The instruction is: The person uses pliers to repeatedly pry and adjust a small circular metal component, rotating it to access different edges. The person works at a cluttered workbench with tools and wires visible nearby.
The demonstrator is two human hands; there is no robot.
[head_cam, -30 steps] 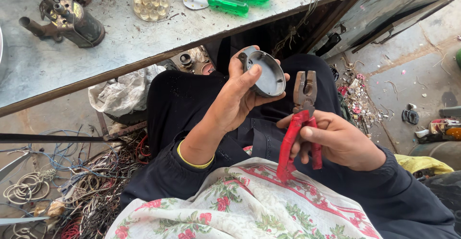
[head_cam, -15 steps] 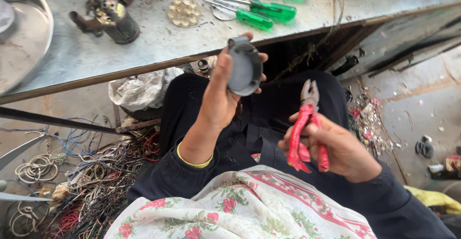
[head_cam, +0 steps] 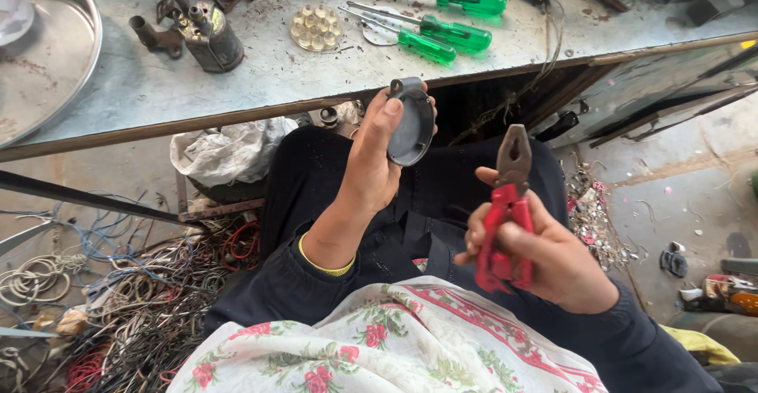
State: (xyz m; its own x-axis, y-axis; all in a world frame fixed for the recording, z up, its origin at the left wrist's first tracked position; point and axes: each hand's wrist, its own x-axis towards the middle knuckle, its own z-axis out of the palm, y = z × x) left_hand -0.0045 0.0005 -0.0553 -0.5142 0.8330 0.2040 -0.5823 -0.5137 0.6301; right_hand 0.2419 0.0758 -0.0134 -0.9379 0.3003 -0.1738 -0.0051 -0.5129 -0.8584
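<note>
My left hand [head_cam: 371,164] holds a round dark metal cover [head_cam: 412,127] upright, thumb on its rim, just below the edge of the grey workbench [head_cam: 260,69]. My right hand [head_cam: 545,255] grips red-handled pliers [head_cam: 505,211] with the jaws pointing up, a short way right of the cover and not touching it. Both hands are over my lap, where dark trousers and a floral cloth [head_cam: 395,346] show.
On the bench lie green-handled screwdrivers [head_cam: 442,38], a round white part with holes [head_cam: 316,28], a dark metal motor part [head_cam: 201,34] and a large metal pan [head_cam: 47,61]. A crumpled white bag [head_cam: 229,152] hangs under the bench. Tangled wires [head_cam: 118,290] cover the floor at left; scrap litters the right.
My left hand has turned the round cover from face-up to edge-on and raised it toward the bench edge. My right hand has tilted the pliers more upright.
</note>
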